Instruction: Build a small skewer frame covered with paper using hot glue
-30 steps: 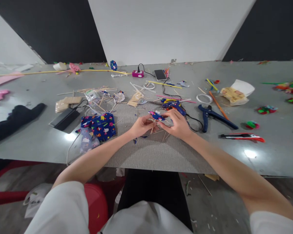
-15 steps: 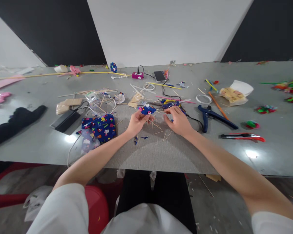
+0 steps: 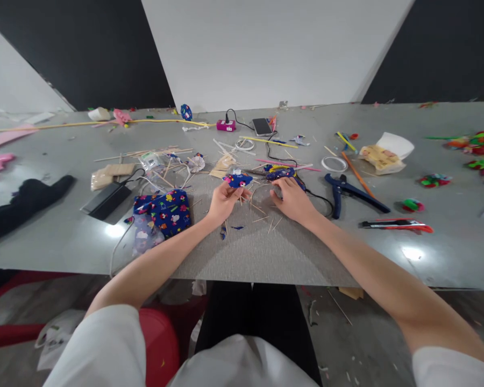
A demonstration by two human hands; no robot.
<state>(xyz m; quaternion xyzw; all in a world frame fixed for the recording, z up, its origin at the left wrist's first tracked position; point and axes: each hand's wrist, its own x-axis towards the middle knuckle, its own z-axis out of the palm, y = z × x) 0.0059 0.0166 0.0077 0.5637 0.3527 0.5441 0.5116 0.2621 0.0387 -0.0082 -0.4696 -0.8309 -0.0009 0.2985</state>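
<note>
My left hand (image 3: 221, 203) pinches a small dark-blue patterned fabric piece (image 3: 237, 180) shaped like a little umbrella, with a white bit on top. A thin stick shows below it among the fingers. To its right, my right hand (image 3: 292, 200) hovers low over the table, palm down, its thumb apart from the bent fingers. Just beyond those fingers lies a blue and yellow tool (image 3: 280, 172) with a black cord, perhaps a glue gun; whether I touch it is hidden. Thin wooden sticks (image 3: 260, 219) and blue fabric scraps (image 3: 223, 233) are scattered between and below the hands.
Folded blue patterned cloth (image 3: 171, 212) and a black box-like adapter (image 3: 107, 200) lie left. Blue cutters (image 3: 350, 193), a red utility knife (image 3: 397, 224) and a white cable coil (image 3: 334, 164) lie right. A phone (image 3: 262, 127) and purple power socket (image 3: 226, 125) sit behind.
The whole view has shifted slightly. The left hand has tilted the fabric piece a little; the right hand stays near the blue and yellow tool.
</note>
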